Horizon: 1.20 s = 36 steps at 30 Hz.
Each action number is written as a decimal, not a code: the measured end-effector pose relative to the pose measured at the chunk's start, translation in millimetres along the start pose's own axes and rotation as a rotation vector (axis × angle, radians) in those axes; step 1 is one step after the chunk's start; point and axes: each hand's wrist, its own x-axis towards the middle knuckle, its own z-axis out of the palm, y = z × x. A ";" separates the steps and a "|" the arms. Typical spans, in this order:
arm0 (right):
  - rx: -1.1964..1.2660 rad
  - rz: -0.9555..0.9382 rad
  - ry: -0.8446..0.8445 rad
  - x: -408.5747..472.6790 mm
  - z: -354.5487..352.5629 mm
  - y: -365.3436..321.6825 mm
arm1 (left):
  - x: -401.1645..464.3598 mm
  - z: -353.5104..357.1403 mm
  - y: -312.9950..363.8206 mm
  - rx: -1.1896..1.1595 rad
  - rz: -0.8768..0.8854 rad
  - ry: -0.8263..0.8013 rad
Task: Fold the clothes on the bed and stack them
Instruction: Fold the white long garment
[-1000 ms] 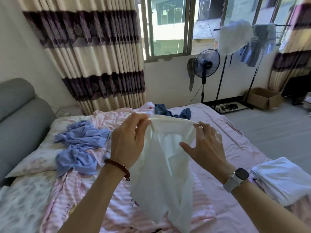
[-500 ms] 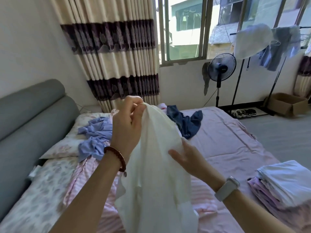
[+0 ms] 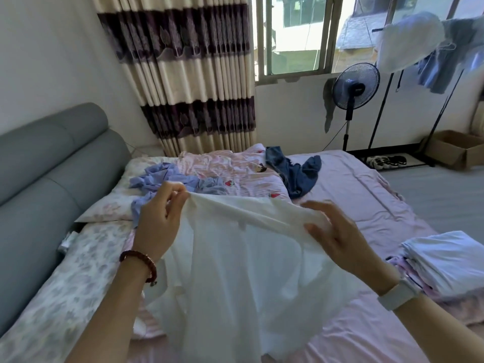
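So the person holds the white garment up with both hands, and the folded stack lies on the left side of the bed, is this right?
Not quite: the head view shows the folded stack on the right side of the bed. The left hand and right hand do hold the white garment.

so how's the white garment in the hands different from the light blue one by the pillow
The white garment is held up, spread between the left hand and right hand; the light blue garment lies crumpled and untouched on the bed. White is plain and smooth, blue is bunched. Both are unfolded.

Two hands hold up a white cloth [image 3: 235, 258] over the pink bed [image 3: 366, 200]. The left hand [image 3: 157, 221] pinches one corner; the right hand [image 3: 337, 231] grips the other.
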 end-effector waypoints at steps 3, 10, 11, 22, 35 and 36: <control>-0.345 0.110 -0.289 -0.7 -0.4 3.0 | -10.8 -9.8 -13.0 -0.100 -0.140 -0.189; 0.367 0.485 -0.947 -2.5 -25.2 7.6 | -40.7 -31.3 -29.3 -0.479 -0.493 -0.726; 0.495 0.547 -0.994 -1.2 -29.6 3.8 | -43.1 -34.6 -26.7 -0.567 -0.545 -0.749; 0.805 0.849 -0.551 46.1 35.0 58.1 | -10.8 29.9 -88.3 -0.592 -0.705 -0.336; 0.044 0.901 -0.085 153.4 227.1 250.3 | 100.0 197.4 -301.9 -0.070 -0.669 -0.170; 0.026 0.938 -0.066 162.6 242.9 271.3 | 110.0 213.1 -320.4 -0.013 -0.663 -0.174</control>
